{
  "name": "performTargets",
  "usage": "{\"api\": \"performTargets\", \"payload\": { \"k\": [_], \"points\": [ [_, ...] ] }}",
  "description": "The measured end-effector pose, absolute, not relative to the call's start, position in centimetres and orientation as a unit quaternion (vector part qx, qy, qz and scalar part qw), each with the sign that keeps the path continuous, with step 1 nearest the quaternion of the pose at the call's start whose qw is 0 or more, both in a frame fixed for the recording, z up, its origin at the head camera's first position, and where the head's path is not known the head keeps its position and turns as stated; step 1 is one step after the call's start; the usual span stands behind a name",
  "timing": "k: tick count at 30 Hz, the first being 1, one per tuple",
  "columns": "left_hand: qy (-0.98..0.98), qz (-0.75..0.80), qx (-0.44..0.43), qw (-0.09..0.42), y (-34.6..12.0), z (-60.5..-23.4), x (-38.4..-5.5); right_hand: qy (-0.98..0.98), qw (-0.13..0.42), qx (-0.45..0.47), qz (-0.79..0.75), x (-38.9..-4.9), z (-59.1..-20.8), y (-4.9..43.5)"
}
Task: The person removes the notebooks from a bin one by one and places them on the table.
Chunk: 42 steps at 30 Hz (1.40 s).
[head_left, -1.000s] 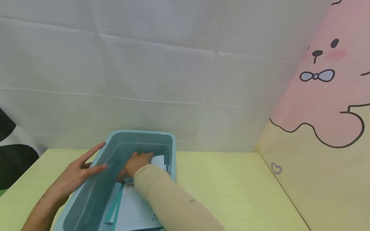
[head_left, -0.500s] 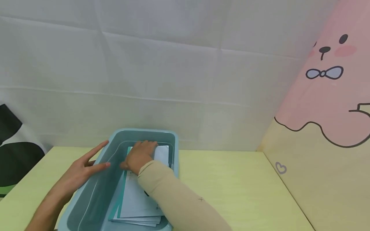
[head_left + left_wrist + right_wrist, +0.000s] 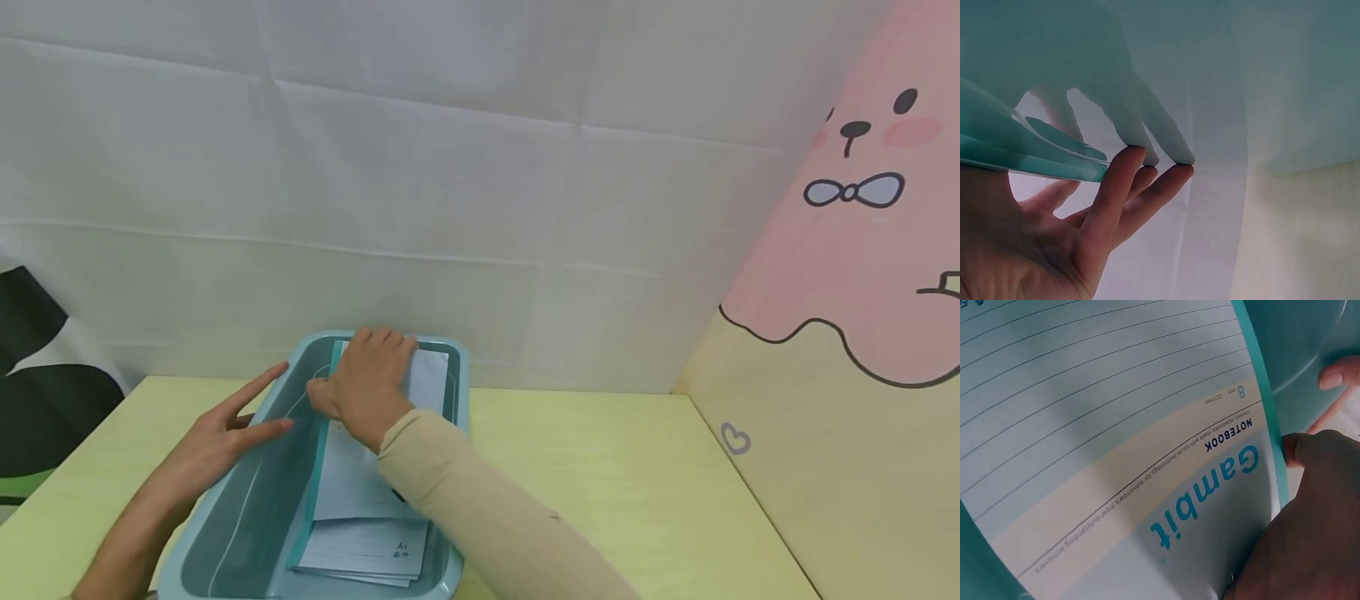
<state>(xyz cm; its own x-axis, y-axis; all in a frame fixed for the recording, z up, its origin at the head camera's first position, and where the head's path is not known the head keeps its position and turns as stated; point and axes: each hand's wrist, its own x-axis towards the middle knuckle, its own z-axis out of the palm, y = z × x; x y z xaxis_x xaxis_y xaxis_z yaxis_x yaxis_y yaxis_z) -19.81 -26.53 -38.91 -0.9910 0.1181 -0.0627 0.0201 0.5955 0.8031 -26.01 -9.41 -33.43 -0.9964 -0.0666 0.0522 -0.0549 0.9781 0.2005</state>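
Showing inside the blue tub [image 3: 247, 508]: top notebook [image 3: 352, 479], long axis pointing away from you, directly under your right hand [image 3: 367, 387], the nearer one.
Right grip: clamped on its far end, thumb at the green spine [image 3: 1266, 400].
Left hand [image 3: 206, 454]: fingers spread apart, fingertips touching the tub's side.
Underneath: lower notebooks [image 3: 356, 546].

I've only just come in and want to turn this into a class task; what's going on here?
A person's right hand grips the far end of a Gambit notebook with a teal spine. It is over a blue box on a table. At least one other notebook lies beneath it; whether the gripped one is lifted clear is hard to tell. The left hand is spread at the box's rim.
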Motion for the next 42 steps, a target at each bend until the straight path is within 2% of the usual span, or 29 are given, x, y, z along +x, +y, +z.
{"api": "performTargets", "payload": {
  "k": [9, 17, 22, 29, 42],
  "points": [
    [0.891, 0.448, 0.036, 0.062, -26.3, -39.0, -20.0, -0.995, 0.088, 0.033, -0.016, -26.6, -31.1, -7.2],
    [0.894, 0.442, 0.033, 0.056, -26.1, -39.0, -20.4, -0.987, 0.121, 0.047, 0.097, -27.1, -26.9, -4.4],
    [0.898, 0.437, 0.032, 0.050, -26.2, -39.2, -20.6, -0.989, 0.098, 0.045, 0.102, -27.4, -25.2, -2.4],
    [0.898, 0.437, 0.037, 0.044, -26.4, -39.4, -20.4, -0.987, 0.072, 0.052, 0.132, -28.0, -24.9, 0.2],
    [0.896, 0.440, 0.036, 0.054, -26.8, -39.0, -19.9, -0.991, 0.005, 0.068, 0.118, -29.8, -27.8, 8.4]
  ]
}}
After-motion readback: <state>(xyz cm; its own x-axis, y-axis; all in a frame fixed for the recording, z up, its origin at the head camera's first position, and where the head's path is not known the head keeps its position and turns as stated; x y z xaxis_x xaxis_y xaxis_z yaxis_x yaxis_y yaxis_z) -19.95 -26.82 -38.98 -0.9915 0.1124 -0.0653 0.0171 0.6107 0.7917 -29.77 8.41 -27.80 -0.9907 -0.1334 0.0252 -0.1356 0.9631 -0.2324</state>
